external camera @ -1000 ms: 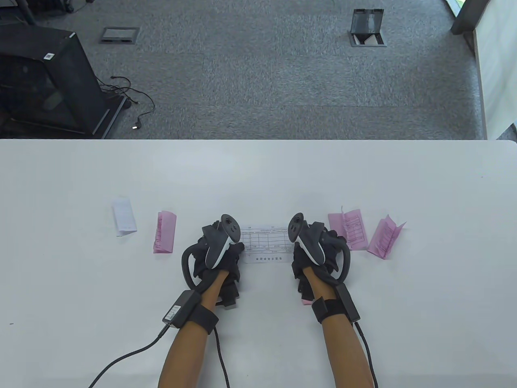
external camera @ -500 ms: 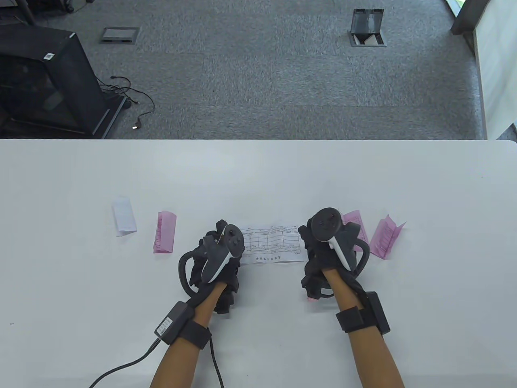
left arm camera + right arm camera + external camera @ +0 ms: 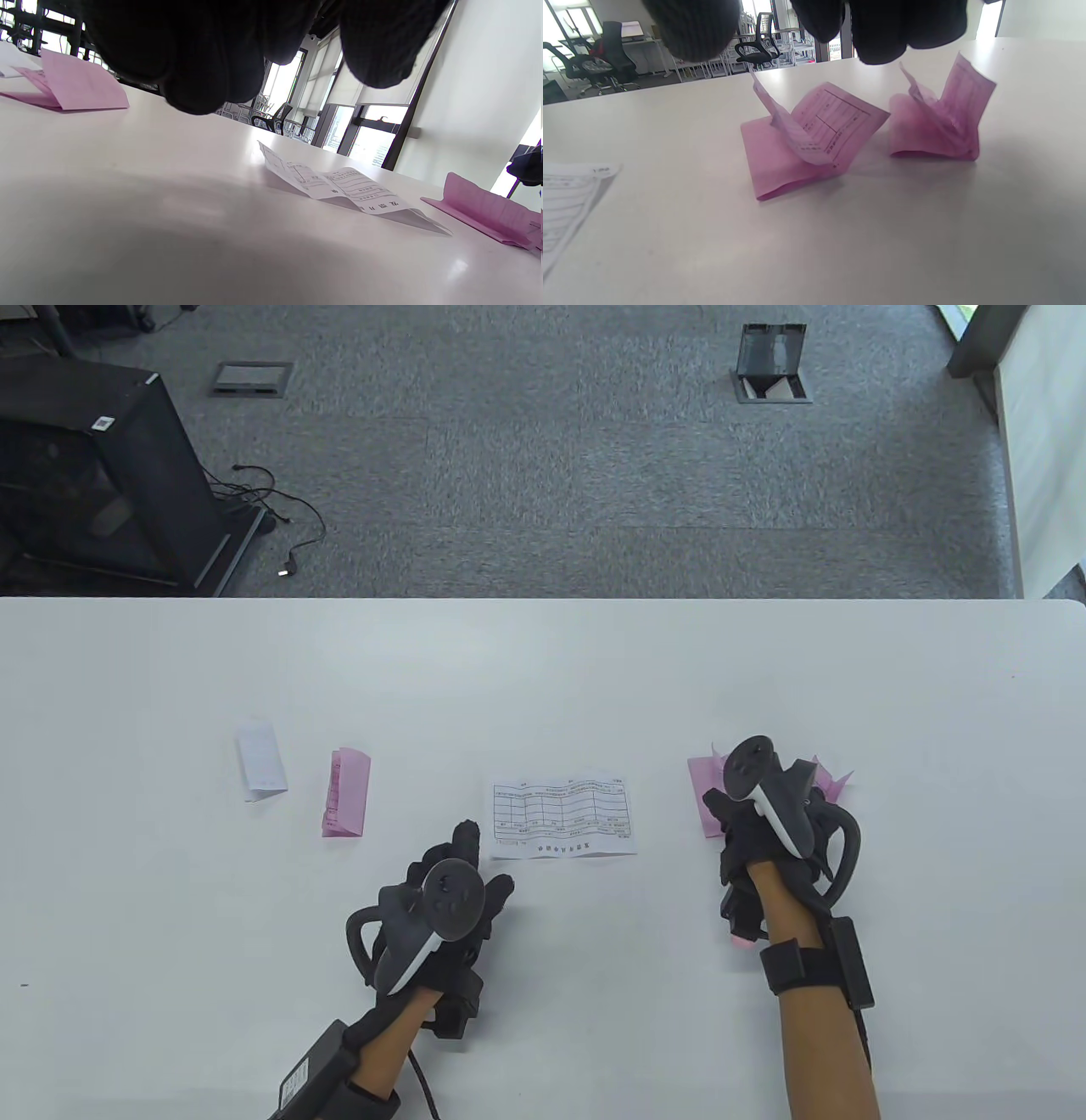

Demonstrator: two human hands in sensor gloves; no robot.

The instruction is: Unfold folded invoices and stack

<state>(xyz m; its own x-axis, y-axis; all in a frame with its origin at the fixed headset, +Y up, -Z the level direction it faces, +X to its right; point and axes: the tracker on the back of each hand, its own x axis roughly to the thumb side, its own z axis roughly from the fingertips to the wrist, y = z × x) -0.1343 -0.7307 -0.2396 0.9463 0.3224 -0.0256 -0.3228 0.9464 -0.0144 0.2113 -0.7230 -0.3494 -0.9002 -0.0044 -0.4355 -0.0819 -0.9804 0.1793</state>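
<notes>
An unfolded white invoice [image 3: 564, 817] lies flat at the table's middle; it also shows in the left wrist view [image 3: 339, 186] and the right wrist view [image 3: 564, 199]. My left hand [image 3: 472, 872] is open and empty, just below-left of the sheet, apart from it. My right hand [image 3: 736, 808] hovers open and empty over two half-folded pink invoices, a left one [image 3: 806, 135] and a right one [image 3: 941, 118]. Its fingers [image 3: 882, 29] hang above them without touching. In the table view the hand hides most of both pink sheets [image 3: 702, 797].
A folded pink invoice [image 3: 346, 793] and a folded white one [image 3: 260, 759] lie to the left of the unfolded sheet. The pink one also shows in the left wrist view [image 3: 72, 84]. The white table [image 3: 543, 670] ends at a far edge, with carpet beyond.
Both hands have let go of the white invoice, which now lies flat. My left hand drew back toward me. My right hand moved right, over the pink invoices.
</notes>
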